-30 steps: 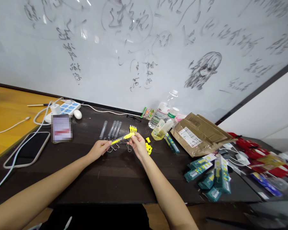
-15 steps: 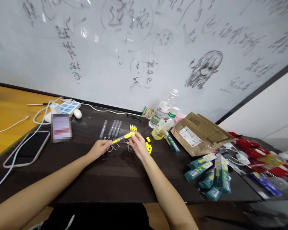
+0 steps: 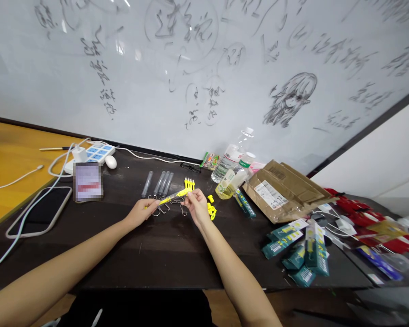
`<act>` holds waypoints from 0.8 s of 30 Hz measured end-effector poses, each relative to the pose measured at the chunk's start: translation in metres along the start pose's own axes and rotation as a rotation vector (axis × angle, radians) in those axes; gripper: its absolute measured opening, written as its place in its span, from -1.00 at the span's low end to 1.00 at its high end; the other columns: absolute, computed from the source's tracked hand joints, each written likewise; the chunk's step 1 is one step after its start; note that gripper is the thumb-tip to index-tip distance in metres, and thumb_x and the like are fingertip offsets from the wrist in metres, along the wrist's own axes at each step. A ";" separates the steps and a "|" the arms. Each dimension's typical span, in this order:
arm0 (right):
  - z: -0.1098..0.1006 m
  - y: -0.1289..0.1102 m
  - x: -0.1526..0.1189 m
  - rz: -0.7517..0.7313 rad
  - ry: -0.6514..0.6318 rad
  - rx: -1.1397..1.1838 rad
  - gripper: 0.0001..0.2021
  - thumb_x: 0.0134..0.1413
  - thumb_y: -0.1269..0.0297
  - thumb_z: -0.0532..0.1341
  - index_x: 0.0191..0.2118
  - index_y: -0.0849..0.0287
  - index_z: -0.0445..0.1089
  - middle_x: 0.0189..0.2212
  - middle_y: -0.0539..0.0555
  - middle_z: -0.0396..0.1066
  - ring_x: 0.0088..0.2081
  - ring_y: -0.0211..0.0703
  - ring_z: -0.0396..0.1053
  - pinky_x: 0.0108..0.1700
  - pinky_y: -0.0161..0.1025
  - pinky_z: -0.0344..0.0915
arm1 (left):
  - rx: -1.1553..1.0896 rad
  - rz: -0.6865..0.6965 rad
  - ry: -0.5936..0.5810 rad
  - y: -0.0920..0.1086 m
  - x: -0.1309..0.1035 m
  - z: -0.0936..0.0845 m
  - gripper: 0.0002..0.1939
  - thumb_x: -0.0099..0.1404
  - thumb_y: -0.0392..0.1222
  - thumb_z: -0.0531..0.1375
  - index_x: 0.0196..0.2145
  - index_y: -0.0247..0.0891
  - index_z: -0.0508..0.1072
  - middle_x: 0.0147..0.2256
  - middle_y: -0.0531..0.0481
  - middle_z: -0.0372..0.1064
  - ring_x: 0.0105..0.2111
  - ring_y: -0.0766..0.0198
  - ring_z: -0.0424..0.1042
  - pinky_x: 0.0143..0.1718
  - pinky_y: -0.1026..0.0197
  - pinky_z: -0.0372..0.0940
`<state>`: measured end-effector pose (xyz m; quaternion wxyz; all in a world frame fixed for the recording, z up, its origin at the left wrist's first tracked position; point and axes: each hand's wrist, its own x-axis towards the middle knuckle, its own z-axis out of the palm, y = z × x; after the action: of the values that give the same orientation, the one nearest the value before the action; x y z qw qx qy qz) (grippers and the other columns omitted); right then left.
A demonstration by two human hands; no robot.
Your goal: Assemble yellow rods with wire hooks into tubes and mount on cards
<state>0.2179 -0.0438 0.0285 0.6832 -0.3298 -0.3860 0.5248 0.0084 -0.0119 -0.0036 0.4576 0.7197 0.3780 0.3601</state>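
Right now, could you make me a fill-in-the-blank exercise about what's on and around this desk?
The left hand and right hand share one slim, clear-and-____ stick. From the wearer's view, the cardboard package lies to the ____ of the bottles. A thin ____ crosses the phone. Writing and a drawing cover the ____ behind.

Missing words: yellow; right; cable; whiteboard

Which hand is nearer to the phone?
Left. The left hand is to the right of the phone, with a gap between; the right hand is farther right, beyond it.
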 end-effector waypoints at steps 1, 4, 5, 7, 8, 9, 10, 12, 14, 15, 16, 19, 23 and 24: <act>0.001 -0.001 0.000 -0.006 0.003 0.002 -0.71 -0.17 0.24 0.37 -0.45 0.14 0.20 -0.69 -0.20 0.24 -0.63 -0.42 0.24 -0.43 -0.31 0.44 | -0.002 -0.009 0.001 0.000 0.000 0.000 -0.51 0.25 0.15 -0.01 -0.65 -0.26 0.14 -0.74 0.18 0.01 -0.70 0.44 0.03 -0.64 0.37 -0.04; 0.002 -0.003 -0.001 -0.004 -0.023 0.016 -0.71 -0.16 0.27 0.35 -0.28 0.08 0.28 -0.62 -0.21 0.22 -0.61 -0.42 0.24 -0.41 -0.28 0.45 | -0.001 -0.012 0.000 0.001 0.000 0.001 -0.50 0.25 0.16 -0.01 -0.65 -0.26 0.14 -0.74 0.18 0.01 -0.71 0.44 0.03 -0.64 0.37 -0.05; 0.002 -0.004 -0.001 0.006 -0.045 0.018 -0.68 -0.14 0.28 0.34 -0.21 0.06 0.30 -0.61 -0.20 0.20 -0.61 -0.43 0.23 -0.40 -0.28 0.45 | 0.000 -0.008 -0.002 0.001 0.000 0.001 -0.50 0.25 0.16 -0.01 -0.65 -0.26 0.14 -0.74 0.18 0.01 -0.70 0.44 0.03 -0.64 0.37 -0.04; 0.001 -0.005 -0.001 0.027 -0.090 0.006 -0.66 -0.10 0.27 0.32 -0.13 0.07 0.33 -0.62 -0.19 0.17 -0.61 -0.43 0.20 -0.42 -0.32 0.43 | -0.005 -0.003 -0.004 0.002 0.000 0.001 -0.50 0.25 0.16 -0.01 -0.66 -0.26 0.13 -0.74 0.18 0.01 -0.71 0.44 0.03 -0.64 0.37 -0.04; 0.000 -0.005 0.000 0.033 -0.104 -0.004 -0.67 -0.09 0.27 0.31 -0.13 0.09 0.35 -0.63 -0.18 0.15 -0.62 -0.43 0.17 -0.45 -0.34 0.41 | -0.009 -0.005 -0.002 0.002 0.000 0.000 -0.50 0.25 0.16 -0.01 -0.66 -0.26 0.12 -0.74 0.18 0.00 -0.71 0.44 0.03 -0.64 0.37 -0.04; 0.000 -0.005 0.000 0.034 -0.108 -0.014 -0.69 -0.09 0.26 0.30 -0.15 0.12 0.37 -0.65 -0.18 0.13 -0.63 -0.43 0.14 -0.48 -0.37 0.39 | -0.013 -0.010 -0.001 0.002 0.000 0.000 -0.50 0.25 0.16 -0.01 -0.66 -0.25 0.12 -0.75 0.18 0.00 -0.71 0.44 0.03 -0.65 0.37 -0.03; -0.001 -0.004 0.000 0.032 -0.104 -0.022 -0.70 -0.08 0.26 0.30 -0.16 0.13 0.38 -0.66 -0.18 0.12 -0.64 -0.43 0.12 -0.51 -0.38 0.36 | -0.017 -0.017 -0.002 0.003 0.000 0.000 -0.51 0.25 0.16 -0.02 -0.66 -0.25 0.12 -0.75 0.18 0.00 -0.71 0.44 0.03 -0.65 0.37 -0.03; -0.003 -0.002 0.001 0.022 -0.081 -0.032 -0.72 -0.09 0.25 0.31 -0.19 0.14 0.40 -0.67 -0.17 0.12 -0.65 -0.44 0.09 -0.54 -0.40 0.33 | -0.018 -0.028 -0.006 0.004 -0.001 0.000 -0.51 0.25 0.16 -0.02 -0.65 -0.25 0.13 -0.75 0.18 0.00 -0.71 0.44 0.03 -0.65 0.37 -0.03; -0.003 0.000 0.001 0.013 -0.053 -0.035 -0.73 -0.11 0.23 0.32 -0.22 0.15 0.40 -0.68 -0.18 0.12 -0.66 -0.44 0.07 -0.56 -0.41 0.32 | -0.004 -0.017 -0.017 0.006 -0.001 0.000 -0.52 0.25 0.15 -0.02 -0.65 -0.25 0.13 -0.73 0.18 0.00 -0.70 0.44 0.03 -0.65 0.37 -0.02; -0.003 0.001 0.001 0.006 -0.038 -0.035 -0.74 -0.11 0.23 0.32 -0.23 0.16 0.39 -0.69 -0.19 0.12 -0.67 -0.45 0.06 -0.57 -0.41 0.32 | 0.007 -0.005 -0.022 0.006 -0.002 0.000 -0.52 0.25 0.15 -0.02 -0.64 -0.25 0.13 -0.72 0.17 0.00 -0.70 0.44 0.03 -0.64 0.37 -0.03; -0.002 0.001 0.001 -0.002 -0.024 -0.035 -0.74 -0.12 0.22 0.33 -0.25 0.16 0.39 -0.69 -0.19 0.12 -0.68 -0.45 0.05 -0.59 -0.42 0.31 | 0.017 0.008 -0.025 0.006 -0.002 -0.001 -0.52 0.25 0.14 -0.02 -0.64 -0.25 0.12 -0.71 0.17 -0.01 -0.69 0.43 0.04 -0.64 0.37 -0.03; 0.001 0.000 0.000 -0.023 0.011 -0.033 -0.75 -0.17 0.21 0.35 -0.35 0.17 0.34 -0.70 -0.21 0.13 -0.70 -0.47 0.04 -0.63 -0.44 0.28 | 0.034 0.027 -0.025 0.006 -0.002 -0.001 -0.53 0.26 0.13 -0.03 -0.64 -0.25 0.12 -0.70 0.17 -0.01 -0.68 0.43 0.04 -0.63 0.36 -0.03; 0.004 -0.002 -0.001 -0.043 0.021 -0.039 -0.70 -0.20 0.20 0.37 -0.43 0.16 0.24 -0.73 -0.23 0.14 -0.73 -0.48 0.04 -0.65 -0.44 0.27 | 0.035 0.008 -0.026 0.003 -0.001 -0.001 -0.53 0.26 0.14 -0.04 -0.63 -0.25 0.12 -0.69 0.17 0.00 -0.67 0.42 0.04 -0.63 0.36 -0.03; 0.004 -0.002 -0.001 -0.049 0.021 -0.043 -0.70 -0.20 0.19 0.37 -0.44 0.15 0.22 -0.74 -0.24 0.13 -0.73 -0.48 0.05 -0.65 -0.44 0.27 | 0.035 0.010 -0.027 0.003 -0.001 -0.001 -0.53 0.26 0.14 -0.04 -0.63 -0.25 0.12 -0.69 0.17 0.00 -0.67 0.42 0.04 -0.63 0.36 -0.03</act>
<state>0.2153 -0.0454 0.0322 0.6927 -0.3406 -0.3979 0.4958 0.0078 -0.0135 -0.0009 0.4485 0.7342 0.3743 0.3459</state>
